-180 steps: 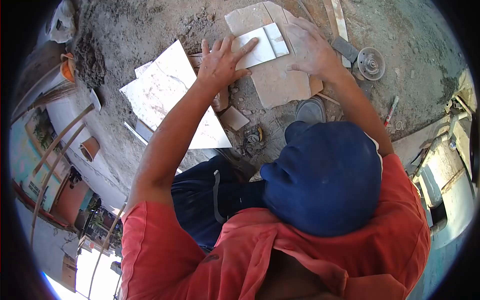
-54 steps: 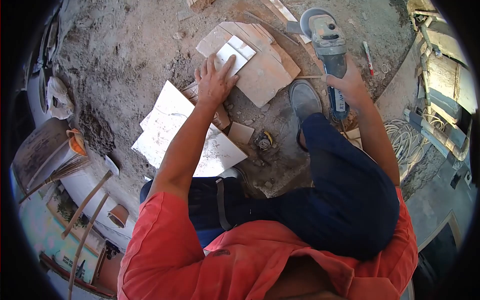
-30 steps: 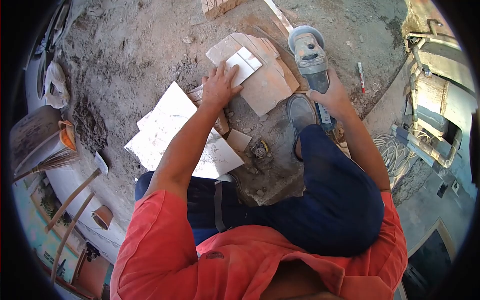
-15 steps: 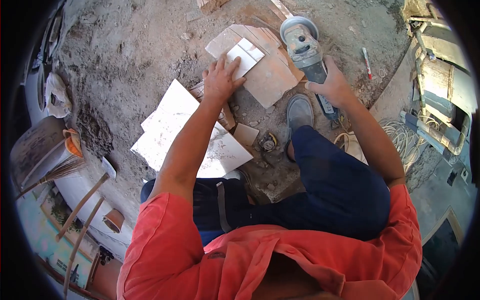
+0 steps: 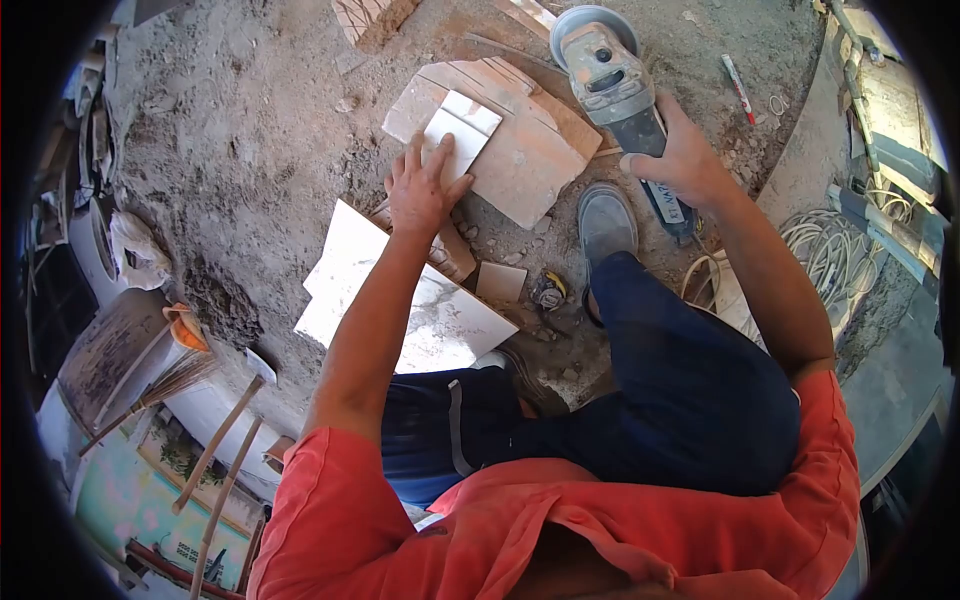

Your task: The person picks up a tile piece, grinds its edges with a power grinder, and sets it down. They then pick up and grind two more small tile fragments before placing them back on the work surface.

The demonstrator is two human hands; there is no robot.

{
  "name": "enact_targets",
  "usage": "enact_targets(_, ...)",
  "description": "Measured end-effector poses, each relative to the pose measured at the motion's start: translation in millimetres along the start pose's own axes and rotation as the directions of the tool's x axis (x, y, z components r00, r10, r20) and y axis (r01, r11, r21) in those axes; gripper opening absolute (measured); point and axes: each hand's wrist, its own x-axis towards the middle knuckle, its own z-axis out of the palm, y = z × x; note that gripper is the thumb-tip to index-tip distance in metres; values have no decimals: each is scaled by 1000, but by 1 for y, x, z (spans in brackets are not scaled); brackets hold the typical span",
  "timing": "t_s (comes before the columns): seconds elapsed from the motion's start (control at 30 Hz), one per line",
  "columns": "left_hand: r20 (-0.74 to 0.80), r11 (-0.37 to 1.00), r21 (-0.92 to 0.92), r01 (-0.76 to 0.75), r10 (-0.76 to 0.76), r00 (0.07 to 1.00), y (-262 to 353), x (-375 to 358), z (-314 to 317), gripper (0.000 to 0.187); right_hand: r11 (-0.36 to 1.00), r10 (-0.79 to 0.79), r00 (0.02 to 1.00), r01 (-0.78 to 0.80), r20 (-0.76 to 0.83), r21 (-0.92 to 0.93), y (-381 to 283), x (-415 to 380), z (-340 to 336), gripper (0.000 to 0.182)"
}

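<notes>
Tile strip (image 5: 455, 132), white and narrow with a line across near its far end, lies on a larger beige slab (image 5: 520, 165) on the dirt ground (image 5: 250, 150). Its near end is hidden under the fingers of the left hand (image 5: 418, 190), which lies flat and spread on it, pressing and not closed around anything. The right hand (image 5: 680, 160) is clenched around the body of the angle grinder (image 5: 615, 75), just beside the slab's right edge; the disc is partly cut off by the guard. A big white tile (image 5: 400, 300) lies under the left forearm.
</notes>
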Motion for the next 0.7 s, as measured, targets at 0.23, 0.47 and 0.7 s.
enact_targets(0.23,16,999,-33,13,-13,1000,-1,-2,-2,70,1000,-17,998,16,68,7,0,15,0,89)
enact_targets(0.47,37,999,-20,36,-35,999,1,-2,-1,70,992,-116,991,119,72,-35,-14,18,14,98)
enact_targets(0.7,37,994,-81,75,-72,997,0,-2,-1,69,903,-165,981,193,105,-383,-25,33,27,95)
